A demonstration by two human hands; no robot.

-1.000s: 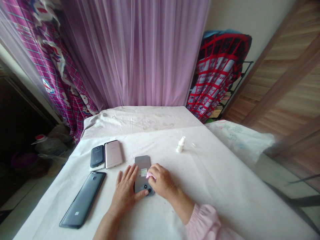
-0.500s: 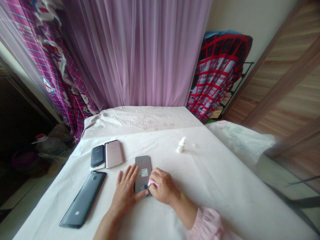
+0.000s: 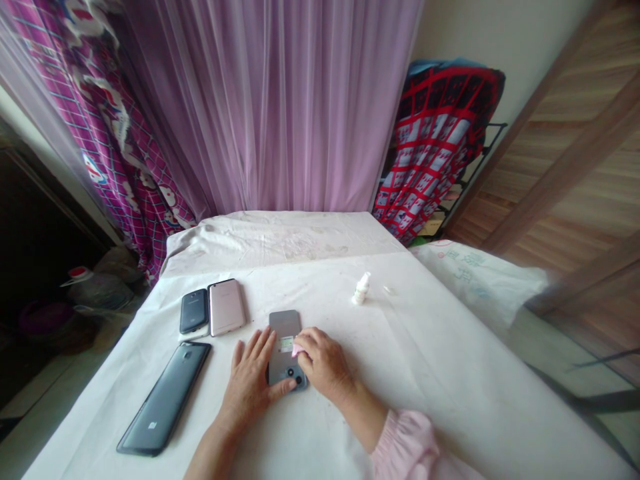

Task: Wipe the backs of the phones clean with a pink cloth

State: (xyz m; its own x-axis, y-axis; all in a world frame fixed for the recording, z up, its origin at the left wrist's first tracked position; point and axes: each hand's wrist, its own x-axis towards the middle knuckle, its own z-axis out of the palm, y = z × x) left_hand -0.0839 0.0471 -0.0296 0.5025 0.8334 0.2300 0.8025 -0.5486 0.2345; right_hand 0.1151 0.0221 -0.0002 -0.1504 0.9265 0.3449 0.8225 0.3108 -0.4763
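A grey phone (image 3: pixel 284 323) lies back up on the white-covered table, with a small label on its back and round camera lenses at the end closest to me. My left hand (image 3: pixel 253 373) lies with fingers spread along its left edge, the thumb reaching across the near end by the lenses. My right hand (image 3: pixel 324 363) is closed on a small pink cloth (image 3: pixel 297 349) and presses it against the right side of the phone's back, beside the label. Part of the cloth is hidden inside the fingers.
Left of my hands lie a large dark phone (image 3: pixel 165 400), a pink phone (image 3: pixel 227 308) and a small dark phone (image 3: pixel 193 311) resting on something white. A white spray bottle (image 3: pixel 361 289) stands on the right, near a small clear cap (image 3: pixel 388 290). Purple curtains (image 3: pixel 290 107) hang behind the table.
My right hand has slid the pink cloth away from me along the phone, from beside the lenses to beside the label, uncovering the lenses. My left hand stays in place.
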